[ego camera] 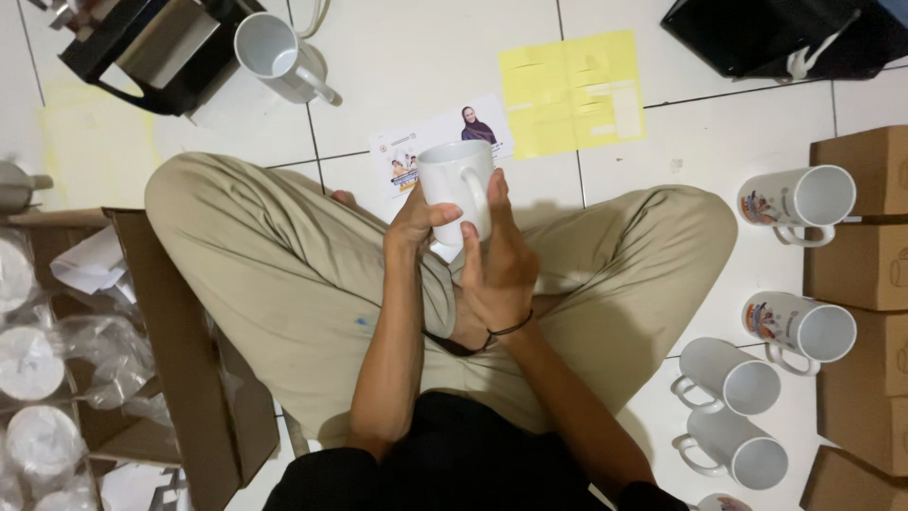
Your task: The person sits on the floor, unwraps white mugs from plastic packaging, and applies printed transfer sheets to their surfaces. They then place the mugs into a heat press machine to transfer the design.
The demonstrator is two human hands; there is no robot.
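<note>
White glazed ceramic: a plain mug (457, 189) is held above the lap of a person sitting cross-legged on the tiled floor (426, 66). The left hand (416, 222) clasps the mug's left side, thumb across the front. The right hand (497, 260) closes on the right side, fingers up beside the handle. Both grips are clamped on the mug, which stands roughly upright, handle toward the camera, clear of the floor.

Judgement: the step in hand looks like turning or checking a blank mug. The surface facing the camera shows no print. Any next move calls for keeping both palms firm on smooth glaze and for watching the handle's position.

Just beyond the mug a printed paper strip (440, 142) lies flat on the tiles, with a yellow sheet (572, 90) beside it.

Farther off, at upper left, another white mug (279, 52) lies on its side against a black machine (151, 43).

At right, two printed mugs (799, 199) lie on their sides near brown cardboard boxes (865, 265); two plain mugs (728, 374) lie below them.

At left, an open carton (180, 360) holds mugs wrapped in clear plastic (38, 378).

Obstacles: khaki-trousered knees (246, 246) flank the hands closely, and the mugs at right crowd the floor there. The tiles directly ahead hold only the papers.
</note>
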